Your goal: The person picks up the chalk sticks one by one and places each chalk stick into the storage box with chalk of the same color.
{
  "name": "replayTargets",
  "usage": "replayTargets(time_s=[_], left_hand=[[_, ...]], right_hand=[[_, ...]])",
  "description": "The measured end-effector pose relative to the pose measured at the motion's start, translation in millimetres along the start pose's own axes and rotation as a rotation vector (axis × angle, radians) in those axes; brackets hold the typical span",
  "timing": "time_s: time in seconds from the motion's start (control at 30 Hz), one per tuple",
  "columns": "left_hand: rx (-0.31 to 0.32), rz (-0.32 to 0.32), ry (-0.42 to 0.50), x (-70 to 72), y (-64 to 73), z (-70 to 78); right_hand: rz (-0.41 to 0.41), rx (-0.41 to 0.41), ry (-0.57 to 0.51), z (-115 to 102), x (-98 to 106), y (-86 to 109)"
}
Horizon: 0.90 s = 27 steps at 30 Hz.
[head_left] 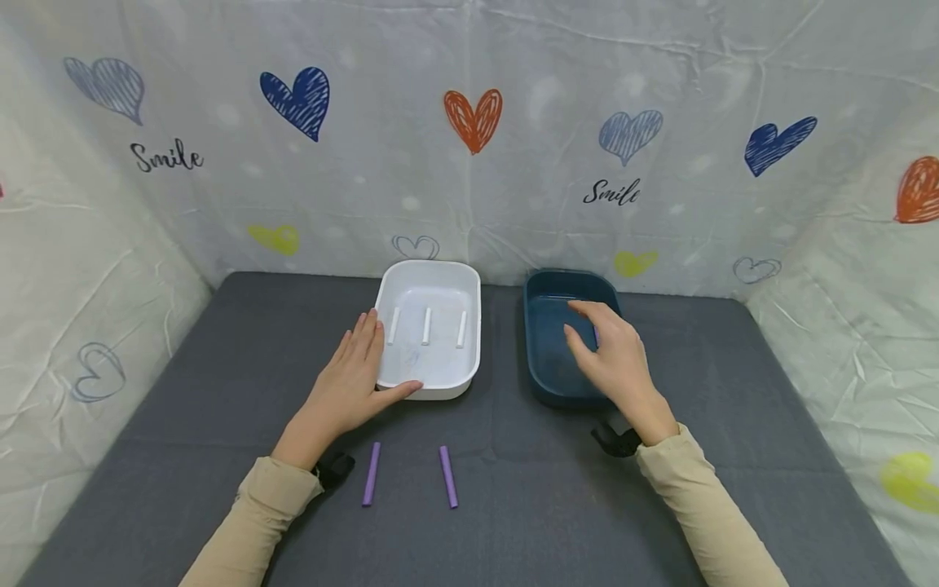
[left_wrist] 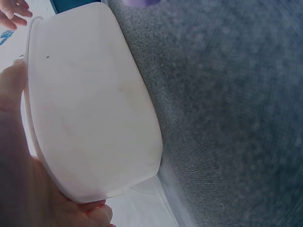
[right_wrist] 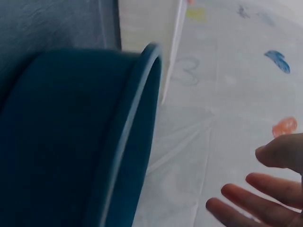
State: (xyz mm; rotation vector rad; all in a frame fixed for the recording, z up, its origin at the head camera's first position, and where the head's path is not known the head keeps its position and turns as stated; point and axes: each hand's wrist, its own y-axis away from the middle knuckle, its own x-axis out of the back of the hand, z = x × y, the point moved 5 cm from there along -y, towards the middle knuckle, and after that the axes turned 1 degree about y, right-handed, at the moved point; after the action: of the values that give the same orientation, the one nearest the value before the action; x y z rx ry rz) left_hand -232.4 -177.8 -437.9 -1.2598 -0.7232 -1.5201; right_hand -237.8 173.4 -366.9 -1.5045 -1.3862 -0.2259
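Observation:
Three white chalk sticks (head_left: 427, 326) lie side by side in a white tub (head_left: 429, 392). My left hand (head_left: 352, 383) rests against the tub's near left corner, fingers straight along its left side and thumb on the near rim. In the left wrist view the tub's outer wall (left_wrist: 94, 104) fills much of the frame. Over a dark teal tub (head_left: 539, 391) hovers my right hand (head_left: 616, 355), thumb and fingers apart with nothing between them. A purple chalk stick (head_left: 597, 336) shows partly behind that hand, the remainder hidden.
Two more purple chalk sticks, a left one (head_left: 371, 474) and a right one (head_left: 448, 477), lie on the grey tablecloth (head_left: 513, 514) nearer to me. A white curtain (head_left: 543, 49) printed with hearts hangs behind and beside the table.

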Motion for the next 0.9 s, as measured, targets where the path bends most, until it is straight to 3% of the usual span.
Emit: replayTargets(time_s=[0.27, 0.67, 0.9], left_hand=[[0.000, 0.003, -0.004, 0.5, 0.0, 1.1], [0.002, -0.006, -0.004, -2.7, -0.1, -1.8], [0.002, -0.009, 0.003, -2.6, -1.3, -1.3]], right_hand=[[0.038, 0.034, -0.015, 19, 12, 20.2], [0.004, 0.029, -0.013, 46, 17, 53.5], [0.007, 0.068, -0.030, 53, 18, 68.9]])
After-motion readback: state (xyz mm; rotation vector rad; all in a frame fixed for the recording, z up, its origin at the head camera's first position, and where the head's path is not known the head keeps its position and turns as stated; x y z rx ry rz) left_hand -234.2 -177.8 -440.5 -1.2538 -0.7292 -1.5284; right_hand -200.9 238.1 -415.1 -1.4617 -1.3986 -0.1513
